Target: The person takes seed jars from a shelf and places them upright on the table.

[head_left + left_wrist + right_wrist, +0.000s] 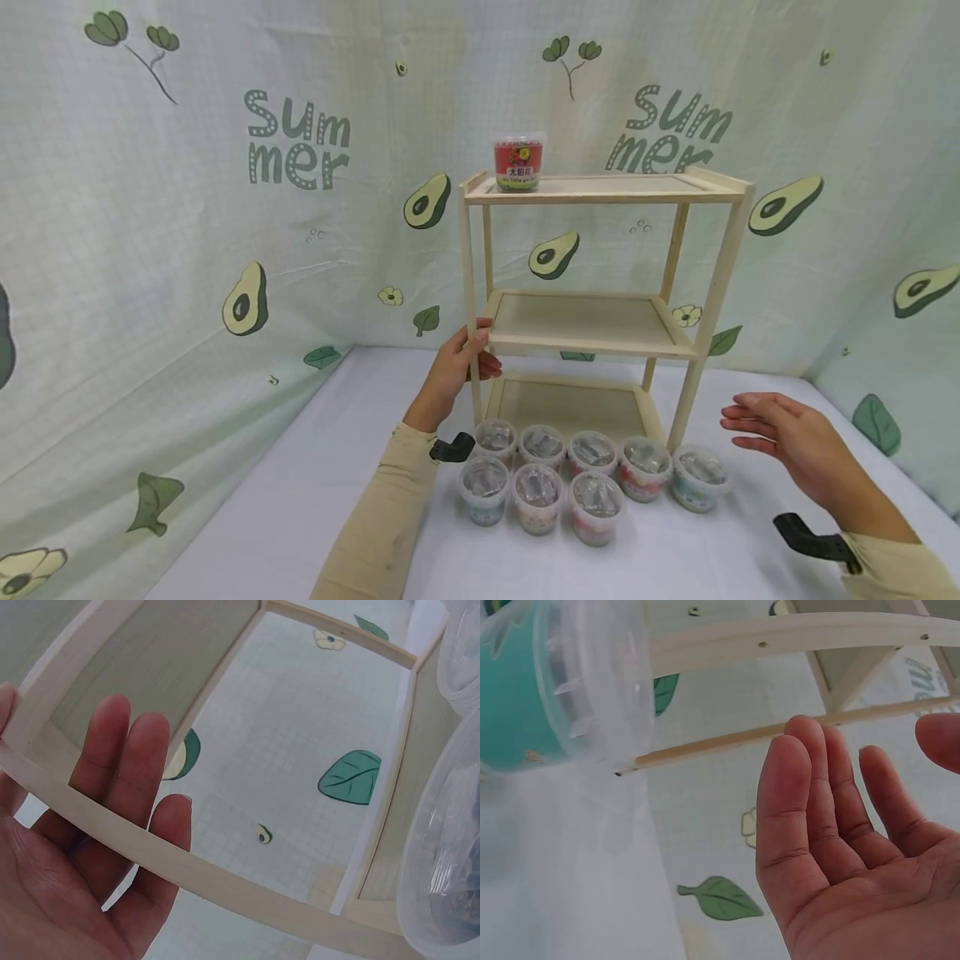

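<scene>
A three-tier wooden shelf (585, 346) stands on the white table. My left hand (459, 360) grips its front left post near the middle tier. In the left wrist view, the fingers (142, 761) pass around that post (217, 877), the thumb partly cut off at the edge. My right hand (787, 442) hovers right of the shelf, holding nothing, its fingers (784, 802) loosely bent. Below it to the left sits a teal-labelled plastic cup (701, 479), also large in the right wrist view. A red-labelled cup (517, 165) stands on the top tier, at the left.
Several clear-lidded plastic cups (537, 497) with pink or blue labels stand in two rows before the shelf. The bottom tier (570, 404) lies just behind them. A printed avocado cloth (360, 250) hangs around the back and sides of the table (315, 467).
</scene>
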### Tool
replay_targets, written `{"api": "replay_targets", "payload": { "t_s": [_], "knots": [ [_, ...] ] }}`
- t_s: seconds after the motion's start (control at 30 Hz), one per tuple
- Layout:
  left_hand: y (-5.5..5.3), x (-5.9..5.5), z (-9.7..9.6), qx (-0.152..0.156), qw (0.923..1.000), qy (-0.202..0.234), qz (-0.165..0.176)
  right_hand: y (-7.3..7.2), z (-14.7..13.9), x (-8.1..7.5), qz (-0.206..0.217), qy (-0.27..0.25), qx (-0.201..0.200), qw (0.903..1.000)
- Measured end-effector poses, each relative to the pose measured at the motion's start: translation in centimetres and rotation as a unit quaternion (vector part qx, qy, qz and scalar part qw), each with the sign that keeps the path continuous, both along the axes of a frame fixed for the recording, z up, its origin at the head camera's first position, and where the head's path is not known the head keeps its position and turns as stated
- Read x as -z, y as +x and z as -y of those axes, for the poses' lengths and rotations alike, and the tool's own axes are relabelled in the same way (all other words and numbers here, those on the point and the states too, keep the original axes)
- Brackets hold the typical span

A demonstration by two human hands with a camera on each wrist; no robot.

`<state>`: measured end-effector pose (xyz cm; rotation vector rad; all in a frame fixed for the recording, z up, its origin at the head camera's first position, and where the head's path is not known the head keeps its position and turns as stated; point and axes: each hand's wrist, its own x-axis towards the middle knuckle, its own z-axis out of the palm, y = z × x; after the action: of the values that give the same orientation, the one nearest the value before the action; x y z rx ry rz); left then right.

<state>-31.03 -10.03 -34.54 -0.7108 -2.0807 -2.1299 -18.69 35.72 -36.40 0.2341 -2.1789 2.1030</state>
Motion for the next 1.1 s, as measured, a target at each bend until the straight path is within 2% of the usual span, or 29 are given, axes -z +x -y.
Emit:
{"api": "replay_targets", "payload": {
  "t_s": [0.27,0.53,0.77,0.9,1.1],
  "knots": [
    [0.1,0.1,0.0,-0.001,1.0,0.001,-0.002,0.0,0.1,-2.5,-0.055,-0.028,-0.034,0.9975],
    [0.0,0.2,0.1,-0.001,1.0,-0.001,0.0,-0.2,0.7,-5.2,-0.112,-0.075,-0.09,0.9868],
    [0.2,-0.1,0.1,-0.003,1.0,-0.001,0.005,-0.2,1.2,-7.0,-0.125,-0.077,-0.083,0.9857],
    [0.2,-0.2,0.0,-0.002,1.0,-0.001,0.004,-0.3,1.2,-8.4,-0.14,-0.094,-0.103,0.9803],
    [0.1,-0.4,-0.1,-0.008,0.9999,0.005,0.003,-0.5,2.0,-11.3,-0.158,-0.046,-0.047,0.9852]
  ]
}}
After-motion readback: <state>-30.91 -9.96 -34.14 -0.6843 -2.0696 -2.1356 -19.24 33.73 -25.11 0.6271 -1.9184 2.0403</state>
